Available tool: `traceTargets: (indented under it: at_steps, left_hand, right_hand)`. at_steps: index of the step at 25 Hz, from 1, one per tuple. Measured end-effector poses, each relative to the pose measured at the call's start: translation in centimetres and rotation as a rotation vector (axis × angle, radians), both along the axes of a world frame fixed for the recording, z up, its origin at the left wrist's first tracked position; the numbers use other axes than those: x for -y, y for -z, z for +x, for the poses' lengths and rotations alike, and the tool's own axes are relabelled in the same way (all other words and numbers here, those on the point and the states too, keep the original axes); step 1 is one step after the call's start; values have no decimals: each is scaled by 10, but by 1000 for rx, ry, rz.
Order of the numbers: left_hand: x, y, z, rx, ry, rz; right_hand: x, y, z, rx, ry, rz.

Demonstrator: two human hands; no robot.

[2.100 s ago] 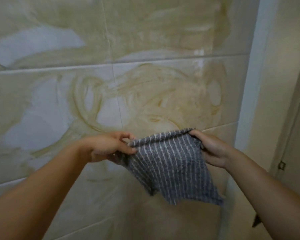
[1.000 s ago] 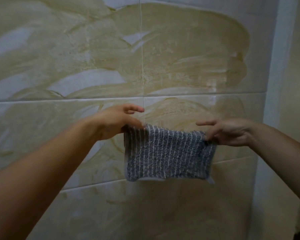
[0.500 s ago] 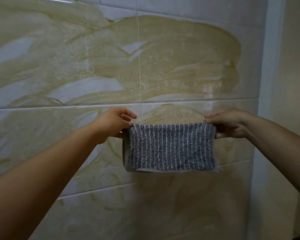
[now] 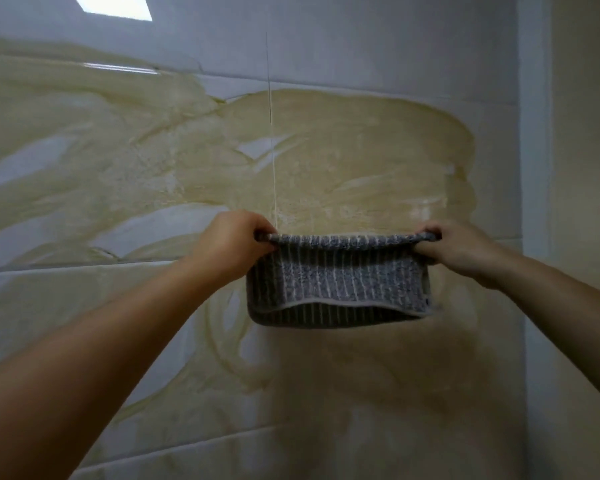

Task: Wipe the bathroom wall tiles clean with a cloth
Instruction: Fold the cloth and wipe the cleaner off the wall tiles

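A grey cloth (image 4: 336, 282) with thin pale stripes is stretched out in front of the wall tiles (image 4: 66, 306), its top edge pulled taut and level between two hands. The left hand (image 4: 232, 240) grips the cloth's upper left corner with fingers curled over the fabric, and the right hand (image 4: 459, 245) grasps the upper right corner the same way, knuckles toward the camera. The cloth hangs doubled: a front layer ends in a pale hem that curves along the bottom, and a darker back layer shows just below it. Whether the fabric touches the tiles behind it cannot be told. The tiles are glossy, pale grey-white, and laid in wide rows with thin grout lines (image 4: 271, 133). A broad yellowish-beige smear (image 4: 361, 150) covers much of them in sweeping streaks, spreading above the cloth, off to the left, and down beneath it in fainter swirls. A bright rectangular reflection (image 4: 113, 6) sits on the tile near the top left. At the right, a pale corner strip (image 4: 534, 168) meets a cream side wall (image 4: 589, 168).
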State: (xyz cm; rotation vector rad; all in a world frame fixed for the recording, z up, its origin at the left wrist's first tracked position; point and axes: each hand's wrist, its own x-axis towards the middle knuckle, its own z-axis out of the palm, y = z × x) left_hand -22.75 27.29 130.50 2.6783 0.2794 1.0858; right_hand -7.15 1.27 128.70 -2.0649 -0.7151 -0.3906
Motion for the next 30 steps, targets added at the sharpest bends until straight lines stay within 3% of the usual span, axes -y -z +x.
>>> traceTargets:
  at_steps: [6, 8, 10, 13, 17, 21, 24, 27, 29, 30]
  left_hand:
    - [9, -38, 22, 204, -376, 500]
    - [14, -61, 31, 114, -466, 362]
    - [14, -86, 37, 2, -446, 21]
    - [19, -110, 40, 83, -278, -420]
    - [22, -128, 40, 161, -99, -691]
    - [18, -138, 39, 176, 267, -1015]
    - [13, -137, 47, 205, 404, -1066]
    - [-2, -137, 61, 426, 473, -1053]
    - [-19, -129, 73, 571, 422, -869]
    - [-26, -120, 81, 603, 327, -630]
  right_hand:
    - [-1, -42, 39, 196, 136, 76]
    - [-4, -62, 50, 189, 130, 73]
    - [-8, -82, 60, 92, 57, 125]
    - [-16, -109, 71, -80, -45, 258]
    - [-32, -129, 79, -287, -226, 384]
    - [-51, -131, 84, -430, -331, 643]
    - [-75, -131, 72, -440, -392, 893]
    - [-101, -133, 70, -349, -326, 1054]
    - [-121, -130, 74, -277, -234, 1147]
    - [-130, -126, 78, -205, -161, 1162]
